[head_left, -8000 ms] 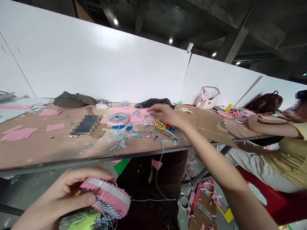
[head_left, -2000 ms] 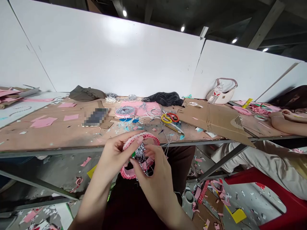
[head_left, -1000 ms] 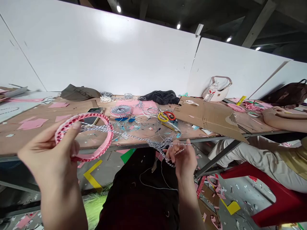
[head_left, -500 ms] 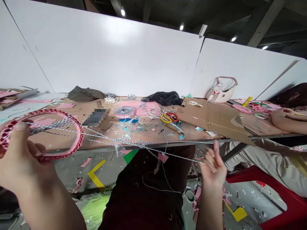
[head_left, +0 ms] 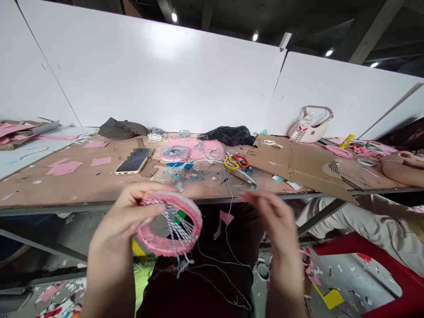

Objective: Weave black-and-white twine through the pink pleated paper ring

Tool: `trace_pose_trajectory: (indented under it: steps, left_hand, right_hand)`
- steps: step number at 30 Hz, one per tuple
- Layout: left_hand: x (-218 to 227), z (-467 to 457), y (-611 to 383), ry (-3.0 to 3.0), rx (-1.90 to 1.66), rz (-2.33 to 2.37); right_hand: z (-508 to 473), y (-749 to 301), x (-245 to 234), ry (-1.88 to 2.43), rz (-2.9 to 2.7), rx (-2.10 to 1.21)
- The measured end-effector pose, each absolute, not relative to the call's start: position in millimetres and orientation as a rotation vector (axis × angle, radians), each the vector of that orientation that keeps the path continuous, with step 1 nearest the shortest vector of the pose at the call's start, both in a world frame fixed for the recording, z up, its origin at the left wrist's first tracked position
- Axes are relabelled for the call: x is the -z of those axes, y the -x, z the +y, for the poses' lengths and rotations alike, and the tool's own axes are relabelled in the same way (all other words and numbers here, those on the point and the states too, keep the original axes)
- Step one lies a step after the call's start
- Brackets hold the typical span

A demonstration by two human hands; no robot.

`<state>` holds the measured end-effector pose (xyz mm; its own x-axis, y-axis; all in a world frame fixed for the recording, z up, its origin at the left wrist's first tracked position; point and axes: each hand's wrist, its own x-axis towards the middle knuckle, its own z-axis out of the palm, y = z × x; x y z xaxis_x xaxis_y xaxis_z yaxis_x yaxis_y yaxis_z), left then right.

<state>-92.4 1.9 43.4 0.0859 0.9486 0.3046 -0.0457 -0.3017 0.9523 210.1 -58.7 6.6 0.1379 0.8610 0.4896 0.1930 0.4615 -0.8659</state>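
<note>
My left hand [head_left: 132, 212] grips a pink ring [head_left: 190, 207] by its left side, thumb laid over the strands inside. Black-and-white cord [head_left: 181, 227] spans the ring's opening. Below the rim hangs a knotted bunch of the same cord [head_left: 183, 266], and loose lengths trail across the dark-clothed lap. At the table's front edge, apart from the ring, my right hand [head_left: 273, 216] is smeared by motion, and I cannot tell whether its fingers hold anything. A single cord [head_left: 231, 198] runs down from the table between the hands.
Yellow-handled scissors [head_left: 232, 163] lie beside a red-handled pair [head_left: 241, 161]. A phone [head_left: 133, 162], a coiled cord piece [head_left: 174, 153], cardboard [head_left: 304, 165], a cap [head_left: 122, 129] and a bottle [head_left: 301, 128] are on the table [head_left: 99, 185]. Another person's arm [head_left: 402, 170] rests at right.
My left hand has brought the ring rightward and down, toward the middle. The cords stretched between both hands have gone slack and dropped. My right hand has moved slightly left.
</note>
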Motion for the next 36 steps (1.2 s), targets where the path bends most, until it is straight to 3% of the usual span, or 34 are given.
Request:
trace_pose_trajectory:
  steps: [3,7,13,19,23,26,29,31,36]
  left_hand:
    - [-48.1,-3.2,68.3,-1.501,-1.000,0.660]
    - [-53.1,-5.4,58.3,-1.526,-0.934,0.578]
    - [-54.8,-7.0,62.4,-1.546,-0.860,0.568]
    - [-53.2,-7.4,72.7,-1.447,-0.770,0.479]
    - [-54.3,-12.8,71.7,-1.425,-0.761,0.534]
    - [-55.9,-15.1,65.1,-1.433,-0.766,0.508]
    - [-54.3,-13.2,58.8,-1.443,-0.703,0.416]
    - [-51.1,-11.3,55.5,-1.443,-0.750,0.445]
    - [-45.9,-13.2,44.4,-1.418,-1.037,0.791]
  right_hand:
    - [-25.3,-151.8,-16.2,0.693,-1.668,-0.973]
    - [-13.1,-129.0,-17.3,0.625,-1.692,-1.090]
    - [2.0,-159.7,-6.2,0.951,-1.393,-0.639]
    - [15.5,-259.0,8.5,1.294,-0.826,-0.078]
    - [-5.8,-295.4,6.3,1.500,-0.745,0.020]
    - [-22.1,-264.3,-4.8,1.404,-1.075,-0.172]
    - [-34.4,-213.1,-18.3,0.945,-1.783,-0.725]
    - [-42.8,-185.8,-24.3,0.776,-1.964,-0.880]
    - [-68.4,-137.7,-21.3,0.951,-1.370,-0.222]
